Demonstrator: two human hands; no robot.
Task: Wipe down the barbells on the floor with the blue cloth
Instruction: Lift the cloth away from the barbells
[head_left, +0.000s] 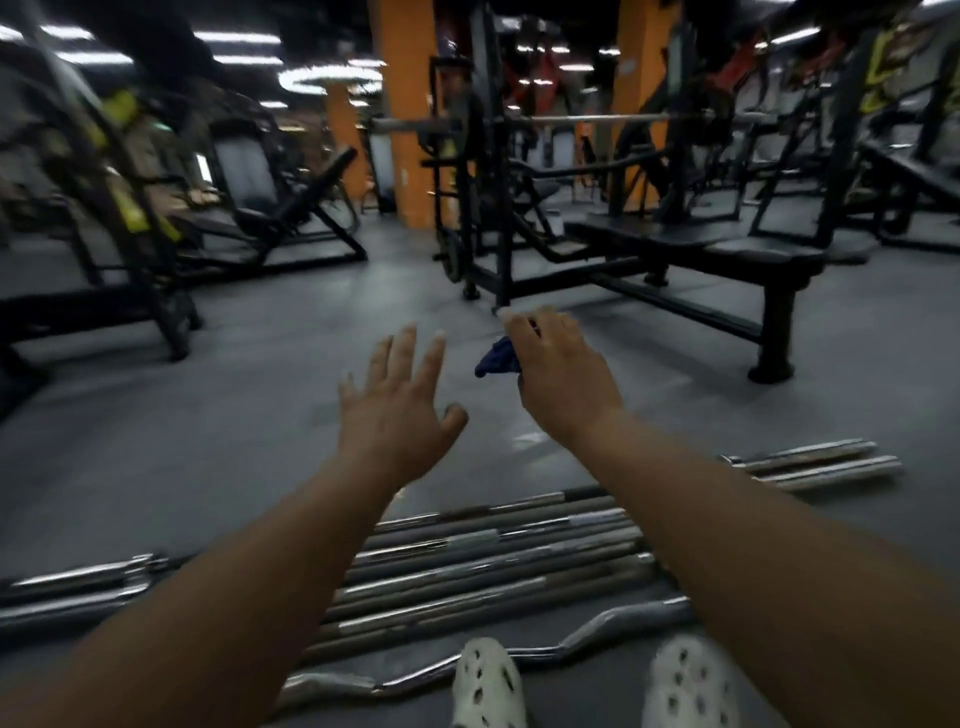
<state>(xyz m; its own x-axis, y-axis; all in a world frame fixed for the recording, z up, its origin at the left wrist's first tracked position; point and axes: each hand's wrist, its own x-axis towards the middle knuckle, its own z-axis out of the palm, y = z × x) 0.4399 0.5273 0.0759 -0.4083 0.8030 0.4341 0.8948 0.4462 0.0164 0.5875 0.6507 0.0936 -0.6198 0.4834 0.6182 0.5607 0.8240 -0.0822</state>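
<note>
Well, the main risk here is the footing: the barbells (483, 561) lie side by side on the floor (260, 415) just in front of the white shoes (485, 680), and a careless step onto a round bar could make it roll. The blue cloth (497, 358) could also slip out, because only a small bunch of it shows beside the grip. The fingers of the right hand (558, 374) are curled around this cloth, up in the air, well apart from the bars below. The left hand (400, 410) holds nothing, its fingers straight and spread.
</note>
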